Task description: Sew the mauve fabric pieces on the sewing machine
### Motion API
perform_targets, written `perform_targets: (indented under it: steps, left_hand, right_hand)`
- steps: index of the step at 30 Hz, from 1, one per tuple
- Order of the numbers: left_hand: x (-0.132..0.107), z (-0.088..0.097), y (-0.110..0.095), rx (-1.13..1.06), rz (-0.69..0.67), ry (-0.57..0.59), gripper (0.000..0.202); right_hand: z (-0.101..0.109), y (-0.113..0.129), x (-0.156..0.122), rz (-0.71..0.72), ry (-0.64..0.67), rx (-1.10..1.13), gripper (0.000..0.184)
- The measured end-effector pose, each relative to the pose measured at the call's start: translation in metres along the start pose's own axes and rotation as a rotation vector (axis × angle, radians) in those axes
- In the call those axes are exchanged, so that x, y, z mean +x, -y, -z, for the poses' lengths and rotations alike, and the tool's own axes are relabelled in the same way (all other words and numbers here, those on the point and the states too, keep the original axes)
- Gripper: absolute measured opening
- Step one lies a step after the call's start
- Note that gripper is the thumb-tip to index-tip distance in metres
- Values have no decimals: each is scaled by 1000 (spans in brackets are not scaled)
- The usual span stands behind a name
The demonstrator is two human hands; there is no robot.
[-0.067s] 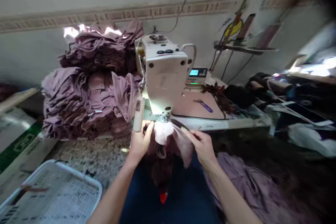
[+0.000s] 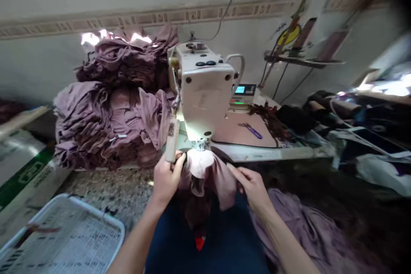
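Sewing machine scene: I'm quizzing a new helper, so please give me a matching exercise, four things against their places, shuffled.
1. pale lit cloth
2. purple-handled scissors
3. plastic basket
4. thread cones

A. lower left of the picture
B. on the stand at upper right
C. partly under the machine head
D. on the pink mat

Pairs: 1-C; 2-D; 3-A; 4-B

A mauve cloth piece (image 2: 226, 186), brightly lit at its top, hangs in folds beneath the boxy white sewing machine (image 2: 205, 98).
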State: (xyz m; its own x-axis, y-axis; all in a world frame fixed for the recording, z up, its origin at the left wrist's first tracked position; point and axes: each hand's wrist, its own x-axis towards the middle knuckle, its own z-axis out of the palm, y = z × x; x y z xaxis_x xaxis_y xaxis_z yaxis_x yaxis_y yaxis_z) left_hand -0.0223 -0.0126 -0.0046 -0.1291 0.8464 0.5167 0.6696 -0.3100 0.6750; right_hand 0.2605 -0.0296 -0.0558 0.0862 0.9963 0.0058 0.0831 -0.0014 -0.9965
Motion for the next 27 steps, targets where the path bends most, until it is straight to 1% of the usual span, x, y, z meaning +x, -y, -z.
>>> perform_targets:
  steps: [2, 4, 5, 7, 9, 10, 12, 14, 16, 18, 19, 21, 23, 24, 25, 26, 27]
  left_hand:
    - [-5, 17, 13, 122, -21, -118, 22]
    - [-1, 31, 23, 263, -77, -215, 24]
    - [3, 35, 27, 335, -111, -237, 26]
    - [13, 38, 30, 458, -156, -239, 29]
    - [24, 35, 28, 534, -155, -211, 26]
    - [30, 33, 26, 548, -151, -197, 23]
    - [39, 31, 21, 534, -166, -206, 19]
    - [45, 34, 16, 480, -217, -277, 17]
    - [45, 43, 11, 396, -274, -357, 16]
    - [36, 53, 5, 303, -276, -397, 16]
    - [28, 57, 2, 253, -256, -401, 15]
    - [5, 60, -5, 131, -168, -366, 16]
    - [-21, 55, -12, -52, -11, -254, 21]
    - [-34, 48, -15, -168, 95, -184, 23]
    - [-45, 40, -18, -287, 208, -122, 26]
    - [-54, 30, -19, -404, 313, -67, 29]
    - [-62, 20, -19, -517, 408, -17, 33]
  right_hand:
    - [15, -16, -13, -102, 84, 32, 63]
    - [24, -28, -21, -191, 113, 102, 62]
    - [27, -31, -23, -222, 90, 138, 61]
    - [28, -33, -23, -247, 4, 187, 62]
    - [24, -29, -21, -224, -64, 186, 64]
    - [21, -25, -21, -199, -68, 166, 64]
    - [17, -14, -23, -146, -4, 95, 63]
    - [18, -2, -29, -112, 94, 13, 60]
    - [28, 11, -36, -99, 169, -56, 57]
    - [50, 24, -41, -85, 203, -138, 55]
    - [65, 30, -42, -76, 203, -196, 54]
    - [101, 40, -37, -61, 131, -363, 51]
    - [135, 46, -29, -70, -101, -603, 49]
    - [147, 48, -25, -69, -216, -726, 48]
    - [153, 48, -23, -47, -312, -807, 47]
    - [153, 46, -23, -1, -387, -841, 48]
    - [145, 44, -26, 47, -404, -818, 49]
